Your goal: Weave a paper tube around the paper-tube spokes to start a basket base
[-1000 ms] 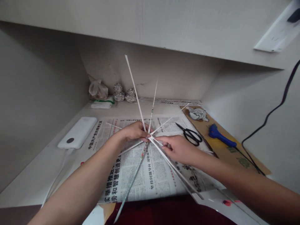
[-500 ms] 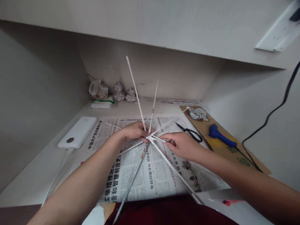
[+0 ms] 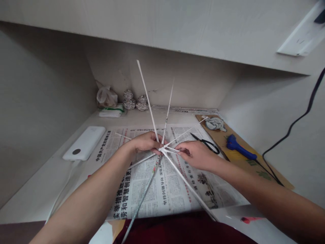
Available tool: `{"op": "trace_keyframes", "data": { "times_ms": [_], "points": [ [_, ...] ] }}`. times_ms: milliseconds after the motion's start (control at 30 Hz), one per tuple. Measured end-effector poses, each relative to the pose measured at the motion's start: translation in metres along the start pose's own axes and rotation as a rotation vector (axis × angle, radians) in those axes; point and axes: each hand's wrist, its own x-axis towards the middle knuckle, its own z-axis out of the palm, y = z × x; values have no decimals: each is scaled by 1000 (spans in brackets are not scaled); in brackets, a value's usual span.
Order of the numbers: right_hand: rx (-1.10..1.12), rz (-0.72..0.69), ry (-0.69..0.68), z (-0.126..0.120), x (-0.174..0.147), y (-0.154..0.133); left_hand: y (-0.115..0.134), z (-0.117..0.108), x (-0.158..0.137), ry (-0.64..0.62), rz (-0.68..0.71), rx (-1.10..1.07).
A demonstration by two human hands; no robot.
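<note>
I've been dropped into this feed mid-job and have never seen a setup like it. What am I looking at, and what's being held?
There is no machine here: these are a person's own bare hands. The view comes from a camera worn on the head, looking forward and down. The left hand pinches white strips where they cross and fan out; the right hand grips them just right of that crossing. Below lies newspaper spread on a desk. Scissors lie near its right edge, a blue glue gun on cardboard farther right, and a white device with a cable on the left.
</note>
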Motion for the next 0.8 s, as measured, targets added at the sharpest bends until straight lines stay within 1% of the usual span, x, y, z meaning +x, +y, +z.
{"op": "trace_keyframes", "data": {
  "times_ms": [133, 233, 367, 533, 733, 800],
  "points": [
    [90, 87, -72, 1, 3, -2, 0, 0, 0, 7, -3, -4],
    [146, 107, -99, 2, 6, 1, 0, 1, 0, 25, -19, 3],
    [150, 85, -93, 3, 10, 6, 0, 1, 0, 14, -21, 12],
    [167, 102, -103, 3, 11, 8, -2, -1, 1, -19, -5, 14],
    [257, 136, -33, 4, 6, 2, -1, -1, 0, -42, 5, 22],
    [274, 142, -38, 5, 5, -2, 0, 0, -1, -38, 5, 18]
  ]
}}
